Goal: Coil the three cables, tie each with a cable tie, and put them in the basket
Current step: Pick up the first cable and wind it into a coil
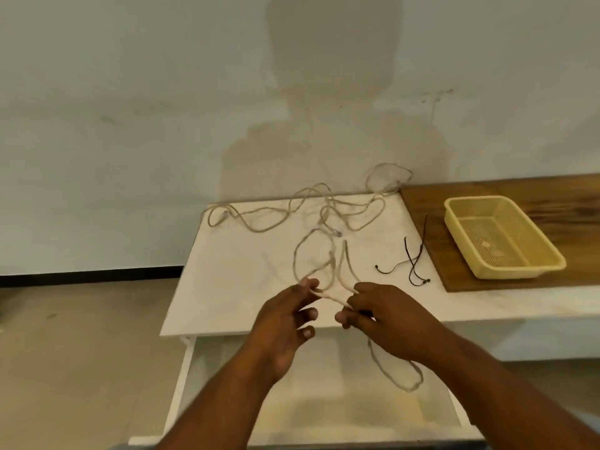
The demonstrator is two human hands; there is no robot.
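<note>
Several beige cables (293, 207) lie tangled across the back of the white table (233, 271). My left hand (285, 323) pinches one beige cable (331, 295) between thumb and forefinger. My right hand (386, 319) grips the same cable a little to the right, above the table's front edge. A loop of that cable (394, 373) hangs below my right hand. Black cable ties (412, 263) lie on the table to the right of my hands. The yellow mesh basket (454, 219) stands empty on a wooden board at the right.
The wooden board (431, 251) under the basket covers the table's right end. A wall rises right behind the table. Beneath the table's front edge sits an open white drawer (324, 414). Bare floor lies to the left.
</note>
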